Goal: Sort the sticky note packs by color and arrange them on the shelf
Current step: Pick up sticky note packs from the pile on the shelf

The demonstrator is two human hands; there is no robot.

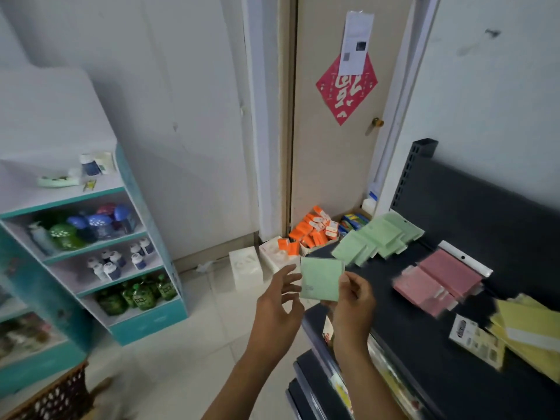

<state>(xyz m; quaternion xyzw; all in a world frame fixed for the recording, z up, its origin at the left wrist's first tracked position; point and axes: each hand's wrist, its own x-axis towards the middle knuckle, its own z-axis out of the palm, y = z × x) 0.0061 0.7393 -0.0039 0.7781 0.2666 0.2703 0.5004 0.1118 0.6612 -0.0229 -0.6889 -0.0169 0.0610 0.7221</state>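
My right hand pinches a green sticky note pack by its right edge, holding it in the air just off the dark shelf's left corner. My left hand hovers beside the pack's left edge with fingers spread, holding nothing. On the shelf, a heap of green packs lies at the far left. Pink packs lie in the middle. Yellow packs lie at the near right.
A small printed card lies on the shelf next to the yellow packs. Orange boxes and white boxes sit on the floor by the door. A teal shelving unit with bottles stands to the left. A wicker basket is at the bottom left.
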